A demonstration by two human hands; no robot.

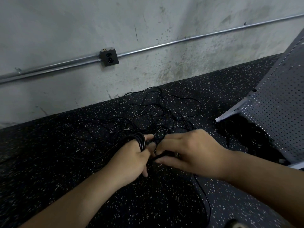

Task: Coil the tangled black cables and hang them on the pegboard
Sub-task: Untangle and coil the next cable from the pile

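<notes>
On the floor (65, 145), with the pegboard (279, 104) to the right, the tangled black cables (156, 112) lie just beyond both hands; the left hand (133, 160) holds the coil (142, 142) looped round its fingers, and the right hand (189, 150) pinches the strand (162, 155) beside it.

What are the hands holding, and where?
The left hand holds a coil of black cable looped round its fingers; the right hand pinches the loose strand beside it.

At my eleven o'clock, an outlet box (109, 57) sits on a metal conduit (181, 40) crossing the stained concrete wall (65, 22); speckled black flooring (49, 145) lies below me.
</notes>
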